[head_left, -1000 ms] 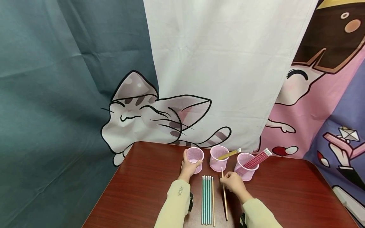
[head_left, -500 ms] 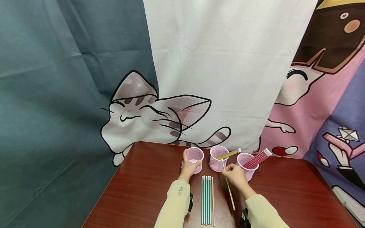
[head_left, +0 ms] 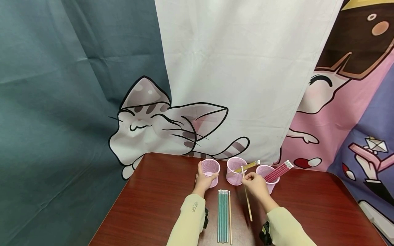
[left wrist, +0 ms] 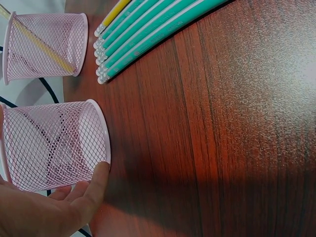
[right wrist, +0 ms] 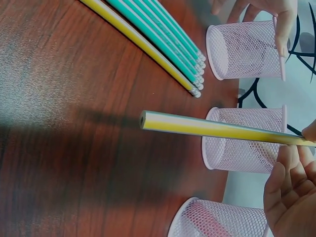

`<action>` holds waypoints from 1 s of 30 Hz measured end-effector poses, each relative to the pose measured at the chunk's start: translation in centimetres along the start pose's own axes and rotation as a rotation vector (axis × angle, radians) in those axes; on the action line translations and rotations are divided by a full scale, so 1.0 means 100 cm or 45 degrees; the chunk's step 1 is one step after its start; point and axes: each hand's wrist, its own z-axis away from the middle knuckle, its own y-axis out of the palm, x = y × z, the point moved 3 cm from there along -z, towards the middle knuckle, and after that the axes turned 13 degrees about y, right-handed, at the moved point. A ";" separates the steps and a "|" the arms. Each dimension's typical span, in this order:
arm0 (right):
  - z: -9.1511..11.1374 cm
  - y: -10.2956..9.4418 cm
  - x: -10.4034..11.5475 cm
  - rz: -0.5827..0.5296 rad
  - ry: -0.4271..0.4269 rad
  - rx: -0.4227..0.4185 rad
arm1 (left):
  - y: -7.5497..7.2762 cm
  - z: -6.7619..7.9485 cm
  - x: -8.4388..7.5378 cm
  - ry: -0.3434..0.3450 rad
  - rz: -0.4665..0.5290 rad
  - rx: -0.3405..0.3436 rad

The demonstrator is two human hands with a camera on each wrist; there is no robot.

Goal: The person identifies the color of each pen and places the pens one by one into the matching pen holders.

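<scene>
In the head view my left hand (head_left: 202,180) holds a pink mesh pencil cup (head_left: 211,166) with nothing in it, thumb and fingers spread around its side. My right hand (head_left: 256,186) pinches a yellow pencil (right wrist: 207,128) near its eraser end. That pencil slants, its unsharpened end raised over the table and its eraser end overlapping the rim of the middle pencil cup (head_left: 232,178). A yellow pencil (head_left: 253,164) leans inside this middle cup. Several teal pencils (left wrist: 148,34) lie side by side on the table, with another yellow pencil (head_left: 230,218) along their right side.
A third pink mesh cup (head_left: 270,188), at the right, holds several dark pink pencils (head_left: 278,172); my right hand partly covers it. Behind the red-brown table (head_left: 147,205) hangs a curtain (head_left: 246,68) with cartoon prints, close to the table's back edge.
My right hand has lifted the yellow pencil off the table and carried it forward and slightly right, toward the middle cup's rim. My left hand and its cup have stayed put.
</scene>
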 end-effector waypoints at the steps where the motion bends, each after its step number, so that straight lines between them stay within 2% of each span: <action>1: 0.000 -0.001 0.001 -0.005 -0.001 -0.007 | 0.000 0.000 0.000 -0.001 0.001 0.001; 11: -0.005 -0.011 0.010 -0.057 -0.008 -0.058 | -0.001 0.001 0.000 -0.002 0.009 0.003; 30: -0.007 -0.024 0.022 -0.152 0.029 -0.092 | -0.001 0.000 0.000 0.000 -0.001 -0.003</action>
